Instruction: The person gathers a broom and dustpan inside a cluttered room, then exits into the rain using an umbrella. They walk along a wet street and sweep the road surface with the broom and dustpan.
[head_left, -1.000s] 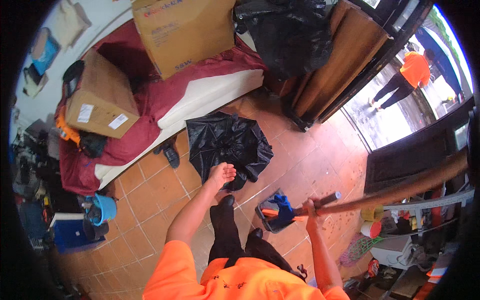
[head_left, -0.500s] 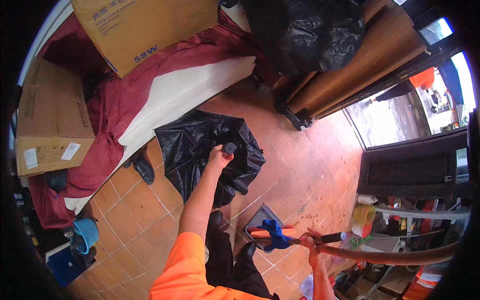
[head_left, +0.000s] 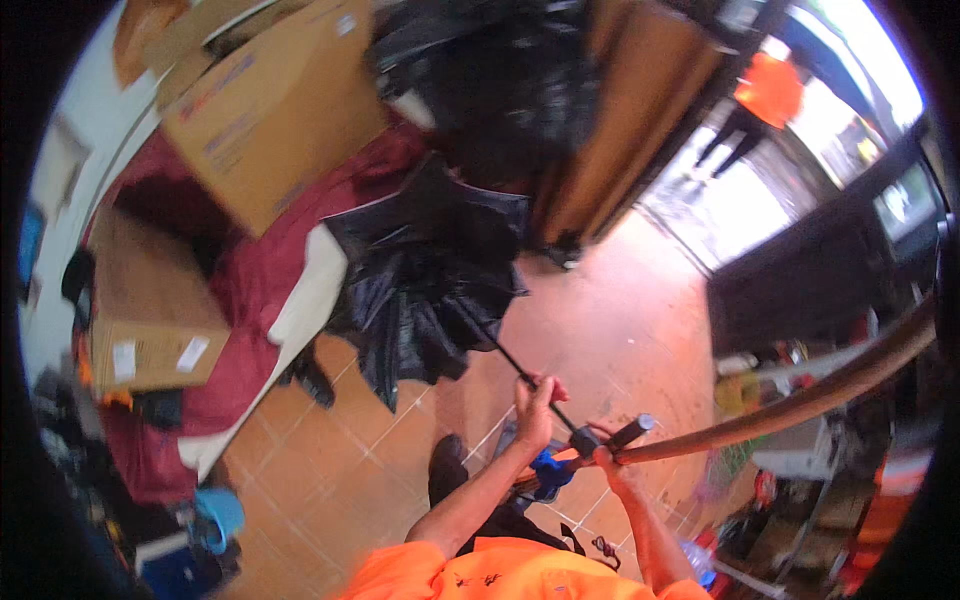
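A black umbrella stretches away in front of me, its canopy partly folded and loose at the edges. My left hand is closed around its thin dark shaft. At the near end of the shaft, the dark handle rests against my right hand. That hand is closed on a bundle: a long brown pole running off to the right and a short black cylinder with a pale end. A blue cloth hangs beside it. The right fingers are partly hidden.
Cardboard boxes sit on a dark red cloth at the left. Black plastic sheeting lies at the back beside brown panels. Someone in orange stands beyond the doorway. A blue bucket is lower left; clutter fills the right.
The umbrella has swung from hanging canopy-down to pointing away. My left hand has gone from its handle to its shaft and moved right, while the handle has come to my right hand.
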